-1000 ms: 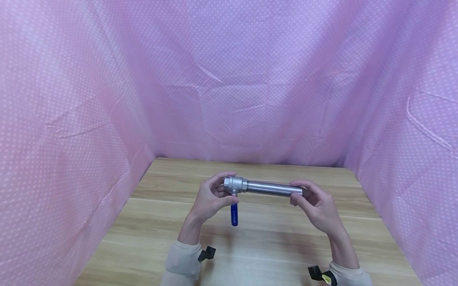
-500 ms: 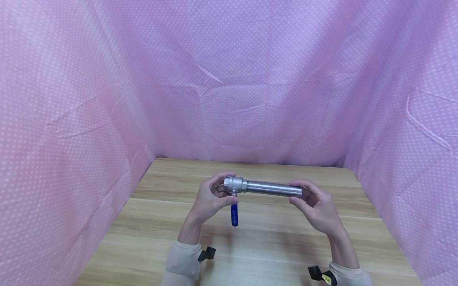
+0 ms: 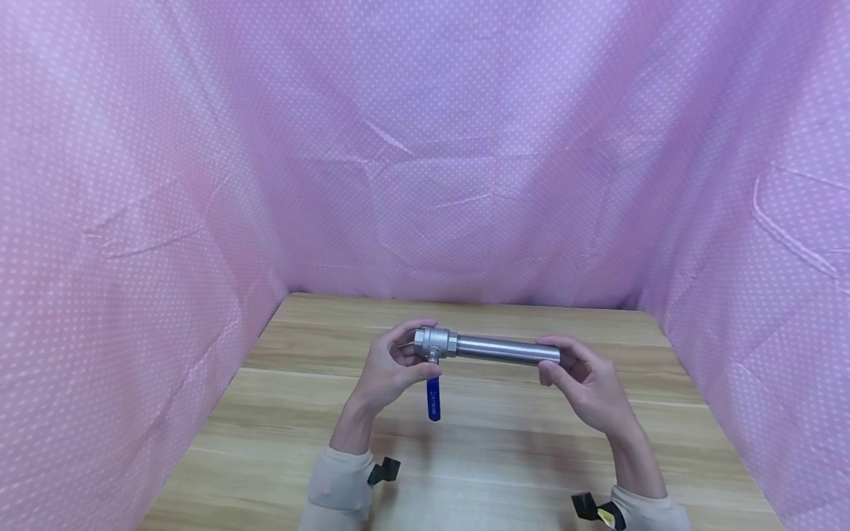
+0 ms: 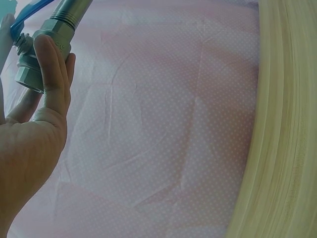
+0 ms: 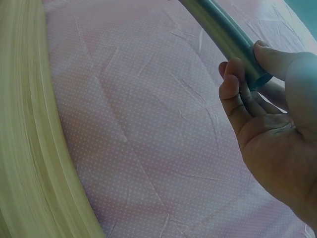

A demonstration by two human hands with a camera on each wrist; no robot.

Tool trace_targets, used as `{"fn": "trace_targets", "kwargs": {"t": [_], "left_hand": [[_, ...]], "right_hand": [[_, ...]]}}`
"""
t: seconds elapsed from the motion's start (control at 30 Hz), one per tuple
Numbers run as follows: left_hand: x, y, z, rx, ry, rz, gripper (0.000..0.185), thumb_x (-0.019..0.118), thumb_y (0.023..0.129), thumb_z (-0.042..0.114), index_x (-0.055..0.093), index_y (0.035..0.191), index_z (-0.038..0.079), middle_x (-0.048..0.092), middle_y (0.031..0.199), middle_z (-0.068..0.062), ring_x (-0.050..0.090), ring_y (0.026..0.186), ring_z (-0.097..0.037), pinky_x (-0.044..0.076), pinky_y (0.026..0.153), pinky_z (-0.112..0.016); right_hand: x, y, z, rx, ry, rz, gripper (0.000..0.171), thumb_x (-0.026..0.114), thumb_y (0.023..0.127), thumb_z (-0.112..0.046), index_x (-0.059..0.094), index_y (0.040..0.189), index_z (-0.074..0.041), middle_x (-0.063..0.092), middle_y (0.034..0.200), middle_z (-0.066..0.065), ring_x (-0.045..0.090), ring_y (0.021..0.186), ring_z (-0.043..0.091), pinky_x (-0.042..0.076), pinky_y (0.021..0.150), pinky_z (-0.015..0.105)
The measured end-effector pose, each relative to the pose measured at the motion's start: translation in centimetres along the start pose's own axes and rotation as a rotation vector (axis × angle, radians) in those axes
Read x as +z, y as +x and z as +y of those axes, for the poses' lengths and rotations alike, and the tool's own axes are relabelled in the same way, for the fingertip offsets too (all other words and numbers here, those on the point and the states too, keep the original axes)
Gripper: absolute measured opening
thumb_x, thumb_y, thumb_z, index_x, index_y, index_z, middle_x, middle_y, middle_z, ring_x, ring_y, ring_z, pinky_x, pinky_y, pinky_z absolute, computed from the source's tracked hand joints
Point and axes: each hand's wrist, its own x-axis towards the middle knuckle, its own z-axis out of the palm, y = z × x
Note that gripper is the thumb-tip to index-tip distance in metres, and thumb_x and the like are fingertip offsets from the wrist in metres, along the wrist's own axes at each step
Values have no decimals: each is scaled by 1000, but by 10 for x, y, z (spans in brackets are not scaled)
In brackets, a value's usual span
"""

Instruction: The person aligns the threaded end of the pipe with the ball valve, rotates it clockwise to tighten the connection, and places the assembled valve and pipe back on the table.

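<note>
A silver ball valve [image 3: 435,341] with a blue lever handle [image 3: 434,400] is joined to a smooth steel pipe [image 3: 498,349], held roughly level above the table. My left hand [image 3: 392,369] grips the valve body from the left, its thumb by the base of the lever, which points toward me. In the left wrist view, fingers curl round the valve body [image 4: 54,32], and thread shows where the pipe enters. At the pipe's right end, my right hand [image 3: 591,383] holds it between thumb and fingers. The right wrist view shows the pipe's open end [image 5: 260,79] among those fingers.
Below both hands lies a light wood-grain table [image 3: 491,457]. Pink cloth with white dots [image 3: 438,184] hangs round its back and both sides. Black camera mounts [image 3: 385,470] sit at the wrists on beige sleeves [image 3: 339,479].
My right thumb and fingers shift their hold at the pipe's end, the thumb lifting lower and then returning onto it. The left hand stays put; the valve and pipe barely move.
</note>
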Motion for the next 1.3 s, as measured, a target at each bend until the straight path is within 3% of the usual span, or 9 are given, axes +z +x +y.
{"fn": "trace_targets", "kwargs": {"t": [0.1,0.27,0.4,0.67,1.07,1.3], "left_hand": [[0,0,0,4,-3,2,79,99,89,23,61,154,-2,69,138,-30,78,105,-16,68,91,-26],[1,0,0,-2,-2,-5,85,101,87,29,60,154,-4,69,139,-32,79,107,-15,68,93,-25],[1,0,-1,-16,-7,-6,89,102,85,33,60,154,-4,69,139,-31,79,108,-14,68,93,-25],[2,0,-3,0,-4,-5,78,101,87,30,65,152,5,69,139,-31,79,107,-16,68,93,-26],[1,0,-3,1,-9,-7,75,99,90,21,63,153,1,69,140,-31,79,108,-17,68,94,-27],[2,1,-2,-11,-17,-10,77,100,88,26,64,153,4,69,141,-31,80,110,-17,68,95,-27]], "right_hand": [[0,0,1,2,12,5,42,66,96,27,67,135,13,75,94,-1,72,85,2,63,73,19],[1,1,0,30,15,20,46,73,91,28,68,134,12,80,114,-10,77,93,0,65,75,19],[1,1,1,5,39,15,46,73,90,29,67,133,14,78,121,-9,76,96,1,65,77,18],[-1,0,-1,29,-44,9,45,74,92,26,69,133,8,78,111,-12,74,90,0,64,74,18],[-1,0,2,-3,-89,6,38,67,99,23,71,132,5,73,90,6,70,80,5,62,70,20],[0,0,5,1,-16,17,34,62,101,24,70,131,9,71,86,9,69,78,9,59,69,22]]}}
